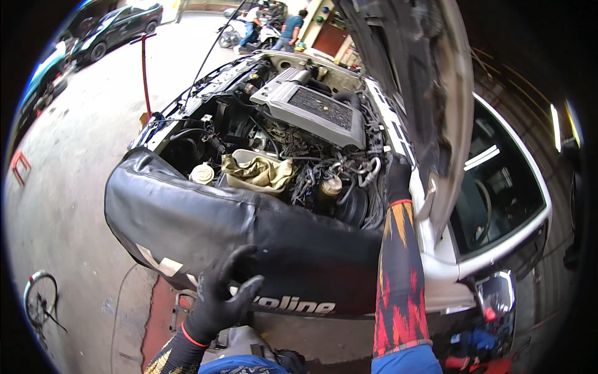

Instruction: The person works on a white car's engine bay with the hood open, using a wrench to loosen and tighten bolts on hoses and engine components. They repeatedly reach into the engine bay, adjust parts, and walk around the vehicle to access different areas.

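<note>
In a black glove with a red cuff, my left hand (225, 292) hangs in front of a black padded fender cover (249, 234), fingers apart and holding nothing. My right hand (399, 177), also black-gloved, reaches to the rear edge of the engine bay beside the raised hood (430, 93). Its fingers are too dark to make out. Between the arms lies the engine bay, with a silver-grey intercooler (317, 112) on top. Nearer to me, a yellowish cloth (258, 171) sits in a pale tub (252, 154), between a round cream cap (202, 174) and a fluid reservoir (330, 185).
The white vehicle's side window (498, 181) and door mirror (496, 292) are on the right. A red pole (146, 81) stands beyond the front left corner. Two people are by a motorcycle (268, 31) at the back. A wheel (40, 299) shows at lower left.
</note>
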Demonstrator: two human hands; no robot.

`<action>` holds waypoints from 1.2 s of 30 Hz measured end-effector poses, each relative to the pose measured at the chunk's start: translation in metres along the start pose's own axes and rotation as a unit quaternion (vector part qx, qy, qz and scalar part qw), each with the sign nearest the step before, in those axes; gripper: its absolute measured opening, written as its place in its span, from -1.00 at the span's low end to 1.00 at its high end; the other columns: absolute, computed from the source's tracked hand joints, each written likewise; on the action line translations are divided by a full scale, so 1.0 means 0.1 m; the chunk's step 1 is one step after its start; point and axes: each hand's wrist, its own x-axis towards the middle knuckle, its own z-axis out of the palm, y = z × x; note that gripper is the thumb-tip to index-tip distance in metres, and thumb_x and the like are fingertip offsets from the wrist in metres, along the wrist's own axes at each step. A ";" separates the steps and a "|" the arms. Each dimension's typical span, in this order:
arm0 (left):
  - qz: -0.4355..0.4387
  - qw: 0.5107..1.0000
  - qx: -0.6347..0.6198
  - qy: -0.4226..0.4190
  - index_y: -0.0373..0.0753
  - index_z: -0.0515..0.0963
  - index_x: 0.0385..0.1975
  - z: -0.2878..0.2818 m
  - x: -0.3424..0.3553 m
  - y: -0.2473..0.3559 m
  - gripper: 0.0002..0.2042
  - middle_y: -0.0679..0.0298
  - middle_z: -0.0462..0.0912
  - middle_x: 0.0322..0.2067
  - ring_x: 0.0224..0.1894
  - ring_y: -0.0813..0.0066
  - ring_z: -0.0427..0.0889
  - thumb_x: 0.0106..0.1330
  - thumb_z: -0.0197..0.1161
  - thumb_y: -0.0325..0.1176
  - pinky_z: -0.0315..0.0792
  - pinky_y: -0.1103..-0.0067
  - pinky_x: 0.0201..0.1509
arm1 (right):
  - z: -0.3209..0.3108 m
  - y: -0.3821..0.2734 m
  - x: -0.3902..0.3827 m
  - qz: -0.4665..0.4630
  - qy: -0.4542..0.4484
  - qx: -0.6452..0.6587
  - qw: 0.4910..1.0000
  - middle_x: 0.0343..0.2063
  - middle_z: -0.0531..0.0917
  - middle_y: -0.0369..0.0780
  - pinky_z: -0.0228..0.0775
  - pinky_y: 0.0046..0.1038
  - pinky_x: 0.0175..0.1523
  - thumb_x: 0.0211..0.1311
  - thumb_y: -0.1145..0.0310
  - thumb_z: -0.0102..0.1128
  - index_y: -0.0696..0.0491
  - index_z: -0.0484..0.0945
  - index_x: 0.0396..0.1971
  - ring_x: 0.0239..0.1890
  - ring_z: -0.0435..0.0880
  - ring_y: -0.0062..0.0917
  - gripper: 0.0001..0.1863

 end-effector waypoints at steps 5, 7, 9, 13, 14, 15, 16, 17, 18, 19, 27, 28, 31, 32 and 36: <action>-0.004 0.999 -0.024 -0.028 -0.36 0.44 0.21 0.18 0.36 0.13 -0.44 0.09 0.66 -0.09 -0.18 0.35 0.67 0.20 0.44 -0.41 0.57 0.49 -0.11 | 0.42 1.03 0.94 0.032 0.006 -0.172 0.985 -0.09 0.69 0.14 0.50 -0.20 0.07 0.26 0.10 0.23 0.27 0.54 0.09 0.01 0.66 0.00 -0.42; -0.024 0.996 -0.082 0.008 -0.37 0.43 0.22 0.21 0.53 0.09 -0.44 0.07 0.65 -0.05 -0.14 0.34 0.67 0.21 0.43 -0.42 0.58 0.47 -0.08 | 0.56 1.26 1.16 0.060 -0.026 -0.347 0.936 0.02 0.63 0.19 0.43 -0.11 0.20 0.26 -0.02 0.15 0.28 0.56 0.06 0.14 0.59 0.06 -0.37; -0.038 0.992 -0.109 0.054 -0.33 0.26 0.36 0.32 0.81 0.05 -0.49 0.13 0.55 0.06 0.05 0.40 0.57 0.48 0.12 -0.28 0.49 0.49 0.09 | 0.67 1.35 1.27 0.197 -0.068 -0.281 0.937 0.00 0.64 0.18 0.43 -0.10 0.20 0.23 -0.14 0.11 0.28 0.64 -0.06 0.12 0.60 0.07 -0.31; -0.177 0.839 -0.514 0.025 -0.37 0.23 0.36 1.05 1.98 -0.20 -0.25 0.06 0.50 0.15 0.14 0.25 0.53 0.49 -0.03 0.22 0.45 0.36 0.19 | 0.85 1.20 1.28 0.173 -0.056 -0.151 0.972 0.05 0.62 0.16 0.37 -0.10 0.25 0.26 -0.16 0.10 0.26 0.61 -0.01 0.17 0.56 0.03 -0.30; -0.273 0.803 -0.525 0.072 -0.39 0.26 0.33 1.38 2.36 -0.29 -0.26 -0.04 0.51 0.15 0.17 0.13 0.52 0.48 -0.02 0.23 0.45 0.32 0.20 | 0.85 1.15 1.24 0.173 -0.048 -0.106 0.978 0.06 0.61 0.15 0.36 -0.10 0.26 0.27 -0.17 0.09 0.25 0.60 0.00 0.18 0.55 0.02 -0.30; -0.288 0.767 -0.561 0.116 -0.41 0.29 0.30 1.71 2.78 -0.43 -0.26 -0.14 0.51 0.15 0.20 0.01 0.51 0.48 -0.02 0.23 0.45 0.27 0.21 | 0.85 1.11 1.18 0.184 -0.038 -0.049 0.981 0.07 0.60 0.15 0.35 -0.11 0.27 0.28 -0.17 0.09 0.25 0.59 0.01 0.19 0.54 0.01 -0.30; -0.319 0.790 -0.506 0.133 -0.43 0.31 0.28 1.99 3.20 -0.62 -0.22 -0.10 0.53 0.14 0.15 0.08 0.54 0.43 0.03 0.27 0.45 0.28 0.19 | 0.84 1.09 1.11 0.197 -0.028 0.013 0.980 0.08 0.60 0.14 0.33 -0.11 0.29 0.29 -0.18 0.09 0.24 0.58 0.03 0.21 0.53 0.00 -0.30; -0.312 0.816 -0.464 0.148 -0.45 0.33 0.27 2.25 3.55 -0.85 -0.17 -0.05 0.54 0.12 0.09 0.15 0.57 0.39 0.07 0.31 0.46 0.29 0.17 | 0.82 1.08 1.04 0.219 -0.019 0.076 0.973 0.09 0.59 0.14 0.32 -0.11 0.30 0.30 -0.18 0.08 0.24 0.57 0.04 0.22 0.52 -0.01 -0.29; -0.364 0.808 -0.397 0.239 -0.46 0.40 0.19 2.44 3.90 -1.10 -0.19 -0.08 0.59 0.05 0.02 0.13 0.60 0.36 0.12 0.31 0.47 0.31 0.14 | 0.79 1.08 0.99 0.241 -0.007 0.133 0.961 0.10 0.58 0.14 0.30 -0.11 0.31 0.30 -0.19 0.08 0.23 0.56 0.05 0.23 0.51 -0.02 -0.29; -0.408 0.779 -0.356 0.315 -0.46 0.47 0.12 2.67 4.09 -1.33 -0.22 -0.09 0.63 -0.01 -0.04 0.10 0.62 0.35 0.16 0.29 0.49 0.33 0.10 | 0.76 1.10 0.93 0.260 0.004 0.186 0.948 0.11 0.58 0.13 0.29 -0.11 0.32 0.31 -0.19 0.08 0.23 0.55 0.06 0.24 0.50 -0.03 -0.29; -0.313 0.769 -0.392 0.398 -0.47 0.61 -0.02 3.46 4.41 -2.00 -0.35 -0.03 0.71 -0.16 -0.22 0.17 0.63 0.37 0.23 0.17 0.50 0.39 -0.03 | 0.55 1.15 1.02 0.280 -0.016 0.296 0.913 0.25 0.42 0.06 0.08 -0.13 0.45 0.40 -0.24 0.01 0.19 0.35 0.24 0.39 0.32 -0.14 -0.23; -0.278 0.768 -0.436 0.380 -0.47 0.61 -0.01 3.44 4.41 -2.01 -0.36 -0.03 0.71 -0.17 -0.22 0.19 0.62 0.39 0.22 0.16 0.50 0.38 -0.04 | 0.53 1.13 1.04 0.280 -0.012 0.293 0.914 0.26 0.42 0.07 0.07 -0.14 0.45 0.39 -0.25 0.01 0.20 0.34 0.24 0.39 0.32 -0.14 -0.21; -0.335 0.799 -0.369 0.338 -0.43 0.61 0.04 3.35 4.46 -1.99 -0.39 0.04 0.72 -0.14 -0.16 0.27 0.61 0.41 0.20 0.12 0.47 0.44 0.01 | 0.51 1.07 1.04 0.279 -0.013 0.283 0.917 0.23 0.44 0.04 0.17 -0.24 0.37 0.38 -0.30 -0.01 0.20 0.33 0.24 0.34 0.38 -0.19 -0.18; -0.361 0.791 -0.380 0.316 -0.40 0.57 0.11 3.33 4.48 -1.96 -0.41 0.07 0.68 -0.02 -0.05 0.27 0.59 0.43 0.18 0.10 0.44 0.45 0.11 | 0.51 1.05 1.04 0.265 -0.012 0.294 0.918 0.18 0.47 0.02 0.23 -0.27 0.30 0.38 -0.31 0.00 0.19 0.35 0.21 0.27 0.43 -0.22 -0.19; -0.301 0.668 -0.560 0.387 -0.39 0.44 0.23 3.36 4.57 -1.74 -0.35 0.04 0.58 0.13 0.05 0.23 0.58 0.43 0.18 0.10 0.42 0.40 0.22 | 0.49 0.96 1.03 0.280 -0.019 0.315 0.906 0.17 0.46 0.00 0.28 -0.27 0.25 0.35 -0.36 0.01 0.22 0.32 0.24 0.25 0.43 -0.24 -0.12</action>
